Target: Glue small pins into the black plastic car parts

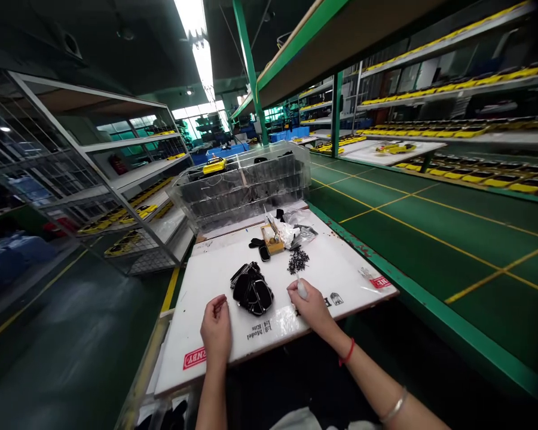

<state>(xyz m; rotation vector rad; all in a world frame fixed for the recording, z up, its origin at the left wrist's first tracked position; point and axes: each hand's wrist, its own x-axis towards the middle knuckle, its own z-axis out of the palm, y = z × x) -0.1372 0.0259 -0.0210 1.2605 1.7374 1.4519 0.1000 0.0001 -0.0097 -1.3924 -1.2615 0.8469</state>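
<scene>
Hands rest on a white board [215, 280] that lies flat in front of you, one to each side of a heap of glossy black parts [251, 291]. That heap sits between your hands, a little beyond your fingertips and closer to your left hand than your right.

Your left hand [216, 325] lies near the board's close edge, palm down, fingers curled loosely inward with thumb and fingertips drawn together; whether anything small is pinched there cannot be told. Your right hand [311, 304] is closed around a slim white tool [301, 288], whose tip pokes up past your knuckles and points away from you. A red cord circles that wrist, and a silver bangle sits further up the forearm.

Just beyond your right hand lies a scatter of small dark screws [298, 260], not touching the tool. Further out, past the heap, sit a small black oval piece [264, 253], a little cardboard box [272, 239] and some crumpled clear bags [296, 234]. Beyond those, well away from both hands, stands a stack of clear plastic trays [246, 185] with a yellow toy car [214, 165] on top.

Off your left side stands a wire shelf rack [116, 197]. Off your right runs a green bench [430, 239] marked with yellow lines.
</scene>
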